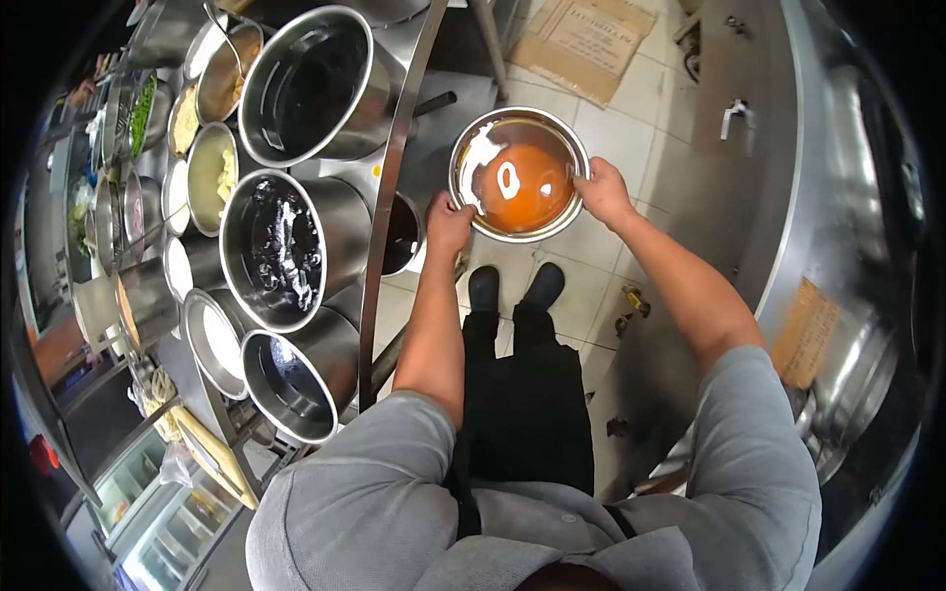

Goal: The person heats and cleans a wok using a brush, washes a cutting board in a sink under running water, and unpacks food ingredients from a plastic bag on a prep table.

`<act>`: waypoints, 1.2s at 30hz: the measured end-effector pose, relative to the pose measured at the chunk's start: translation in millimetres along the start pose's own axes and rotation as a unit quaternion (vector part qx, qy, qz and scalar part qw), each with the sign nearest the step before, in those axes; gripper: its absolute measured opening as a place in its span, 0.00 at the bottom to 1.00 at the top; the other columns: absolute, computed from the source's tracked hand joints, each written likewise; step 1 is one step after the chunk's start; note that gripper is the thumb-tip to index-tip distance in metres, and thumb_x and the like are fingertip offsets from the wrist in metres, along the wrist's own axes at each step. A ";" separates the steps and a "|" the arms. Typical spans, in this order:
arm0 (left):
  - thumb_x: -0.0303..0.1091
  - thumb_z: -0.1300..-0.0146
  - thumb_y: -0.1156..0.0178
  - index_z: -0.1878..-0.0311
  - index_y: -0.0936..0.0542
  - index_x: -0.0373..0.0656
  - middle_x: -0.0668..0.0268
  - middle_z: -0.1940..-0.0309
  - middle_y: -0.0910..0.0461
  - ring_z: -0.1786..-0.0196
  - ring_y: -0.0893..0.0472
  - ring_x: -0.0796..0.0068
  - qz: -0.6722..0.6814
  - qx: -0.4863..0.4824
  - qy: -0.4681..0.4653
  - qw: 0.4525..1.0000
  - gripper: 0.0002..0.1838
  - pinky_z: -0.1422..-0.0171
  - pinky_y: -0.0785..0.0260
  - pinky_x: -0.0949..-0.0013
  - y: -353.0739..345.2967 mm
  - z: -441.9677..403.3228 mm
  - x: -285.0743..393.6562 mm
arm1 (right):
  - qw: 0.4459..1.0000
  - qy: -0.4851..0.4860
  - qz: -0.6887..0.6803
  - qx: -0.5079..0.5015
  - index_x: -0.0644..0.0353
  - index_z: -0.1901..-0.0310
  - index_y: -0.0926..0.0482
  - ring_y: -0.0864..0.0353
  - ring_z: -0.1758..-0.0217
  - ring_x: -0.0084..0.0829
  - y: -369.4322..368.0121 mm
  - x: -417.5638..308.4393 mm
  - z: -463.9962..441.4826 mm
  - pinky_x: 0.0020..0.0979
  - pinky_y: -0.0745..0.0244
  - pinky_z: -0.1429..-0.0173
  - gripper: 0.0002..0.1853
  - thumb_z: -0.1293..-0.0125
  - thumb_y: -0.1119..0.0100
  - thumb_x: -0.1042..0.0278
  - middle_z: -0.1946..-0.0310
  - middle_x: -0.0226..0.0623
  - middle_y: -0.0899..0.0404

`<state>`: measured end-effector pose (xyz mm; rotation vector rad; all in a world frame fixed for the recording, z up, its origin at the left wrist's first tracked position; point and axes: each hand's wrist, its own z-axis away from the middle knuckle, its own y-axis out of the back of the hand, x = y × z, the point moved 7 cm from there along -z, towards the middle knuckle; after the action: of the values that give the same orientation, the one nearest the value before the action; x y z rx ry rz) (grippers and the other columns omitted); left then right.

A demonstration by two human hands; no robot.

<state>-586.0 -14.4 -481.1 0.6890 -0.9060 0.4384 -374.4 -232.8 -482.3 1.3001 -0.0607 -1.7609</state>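
Observation:
Both my hands carry a round steel bowl [519, 175] of orange-brown liquid over the tiled floor, in front of my body. My left hand [450, 225] grips its lower left rim, fingers closed on the edge. On the right side, my right hand [602, 191] is closed on the rim, thumb at the edge. The liquid's surface reflects bright lights. Just left of my left hand, beyond the counter edge, a lower pot [402, 234] with dark contents is partly hidden.
A steel counter [399, 128] on the left bears large pots of dark liquid [273, 251] and smaller food containers [212, 177]. Flattened cardboard [583, 44] lies on the floor ahead. Along the right runs a steel unit [778, 187] with a tap [734, 116].

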 end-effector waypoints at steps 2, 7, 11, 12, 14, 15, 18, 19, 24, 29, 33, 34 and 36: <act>0.28 0.54 0.33 0.68 0.26 0.36 0.66 0.76 0.26 0.72 0.29 0.75 -0.136 0.033 0.060 0.988 0.12 0.68 0.35 0.67 8.5 -16.7 -37.6 | 1.000 0.013 -0.005 -0.028 0.64 0.63 0.24 0.21 0.58 0.47 -38.0 9.1 -22.1 0.40 0.27 0.51 0.12 0.48 0.43 0.67 0.64 0.52 0.20; 0.27 0.54 0.34 0.67 0.25 0.37 0.63 0.73 0.23 0.70 0.24 0.71 -0.019 0.072 0.100 0.992 0.11 0.65 0.31 0.65 11.7 -49.7 -150.7 | 0.993 0.053 0.082 -0.069 0.62 0.55 0.24 0.23 0.51 0.52 -115.0 24.3 -64.0 0.44 0.29 0.47 0.15 0.43 0.43 0.64 0.57 0.53 0.21; 0.27 0.47 0.35 0.61 0.25 0.37 0.62 0.70 0.24 0.71 0.24 0.73 0.050 0.099 0.185 0.976 0.12 0.72 0.30 0.69 10.1 -58.6 -199.7 | 0.985 0.132 0.073 -0.085 0.62 0.56 0.24 0.23 0.51 0.53 -152.7 27.1 -88.1 0.46 0.29 0.46 0.15 0.41 0.45 0.63 0.58 0.55 0.21; 0.29 0.43 0.36 0.57 0.26 0.37 0.63 0.68 0.23 0.68 0.23 0.73 0.070 0.089 0.202 0.973 0.13 0.72 0.28 0.70 8.9 -60.0 -210.3 | 0.985 0.130 0.070 -0.090 0.62 0.56 0.24 0.23 0.51 0.53 -163.5 34.4 -96.6 0.46 0.29 0.46 0.15 0.41 0.45 0.63 0.58 0.55 0.21; 0.30 0.43 0.36 0.57 0.26 0.37 0.62 0.67 0.23 0.68 0.23 0.73 0.068 0.111 0.200 0.971 0.13 0.72 0.29 0.70 11.9 -67.1 -227.2 | 0.978 0.170 0.079 -0.089 0.61 0.56 0.25 0.23 0.52 0.53 -180.5 40.2 -105.5 0.47 0.29 0.46 0.14 0.41 0.47 0.64 0.59 0.55 0.21; 0.32 0.42 0.36 0.57 0.26 0.36 0.62 0.67 0.23 0.68 0.23 0.73 0.069 0.129 0.192 0.970 0.14 0.73 0.29 0.71 15.4 -72.2 -236.7 | 0.982 0.164 0.056 -0.080 0.62 0.57 0.25 0.22 0.53 0.54 -178.9 36.9 -103.0 0.47 0.28 0.47 0.13 0.42 0.48 0.66 0.60 0.55 0.21; 0.29 0.45 0.36 0.63 0.26 0.37 0.63 0.71 0.24 0.73 0.25 0.77 0.062 0.202 0.164 0.964 0.10 0.70 0.31 0.71 25.4 -86.9 -246.9 | 0.981 0.163 0.067 -0.078 0.63 0.57 0.26 0.22 0.54 0.54 -185.6 30.3 -105.1 0.47 0.28 0.48 0.13 0.42 0.48 0.67 0.60 0.55 0.20; 0.29 0.45 0.36 0.63 0.26 0.37 0.63 0.71 0.24 0.73 0.25 0.77 0.059 0.201 0.166 0.964 0.10 0.70 0.31 0.71 24.8 -87.1 -249.5 | 0.987 0.121 0.046 -0.091 0.63 0.58 0.27 0.22 0.55 0.54 -188.5 33.2 -107.0 0.46 0.27 0.48 0.12 0.41 0.46 0.66 0.61 0.55 0.20; 0.48 0.36 0.45 0.52 0.28 0.36 0.60 0.56 0.24 0.57 0.24 0.67 0.195 0.166 0.147 0.955 0.22 0.54 0.31 0.65 28.2 -69.9 -213.7 | 0.991 0.115 0.032 -0.065 0.63 0.58 0.26 0.22 0.55 0.54 -207.2 30.7 -107.9 0.46 0.27 0.49 0.11 0.42 0.45 0.68 0.62 0.55 0.20; 0.70 0.39 0.55 0.34 0.45 0.45 0.58 0.55 0.29 0.60 0.24 0.60 0.493 0.334 0.461 0.658 0.42 0.51 0.28 0.54 17.2 1.1 -266.8 | 0.996 0.074 -0.038 -0.036 0.63 0.58 0.24 0.22 0.55 0.54 -225.3 19.4 -103.1 0.45 0.27 0.47 0.12 0.42 0.44 0.66 0.61 0.55 0.20; 0.64 0.39 0.48 0.35 0.39 0.40 0.58 0.64 0.28 0.67 0.24 0.67 0.487 0.405 0.389 0.669 0.40 0.60 0.23 0.64 45.1 -7.9 -306.9 | 0.997 0.027 -0.056 -0.038 0.63 0.58 0.23 0.22 0.54 0.54 -237.2 12.2 -98.0 0.45 0.27 0.47 0.12 0.41 0.45 0.66 0.60 0.56 0.20; 0.59 0.37 0.47 0.39 0.35 0.38 0.59 0.69 0.27 0.70 0.24 0.69 0.463 0.407 0.357 0.702 0.35 0.62 0.23 0.66 54.6 -14.9 -313.0 | 0.997 0.026 -0.055 -0.039 0.63 0.58 0.23 0.22 0.54 0.54 -242.1 11.2 -97.0 0.45 0.27 0.47 0.12 0.41 0.45 0.66 0.60 0.56 0.20; 0.41 0.35 0.48 0.58 0.29 0.38 0.64 0.77 0.29 0.78 0.26 0.70 0.478 0.457 0.336 0.670 0.14 0.68 0.22 0.69 67.3 -22.2 -317.4 | 0.999 0.007 -0.043 -0.013 0.65 0.60 0.24 0.22 0.54 0.54 -247.0 8.0 -96.6 0.45 0.27 0.47 0.12 0.41 0.45 0.66 0.60 0.56 0.20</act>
<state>-790.3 29.0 -730.4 0.7892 -0.1737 2.0639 -454.9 -51.9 -659.0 1.3134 0.0274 -1.8187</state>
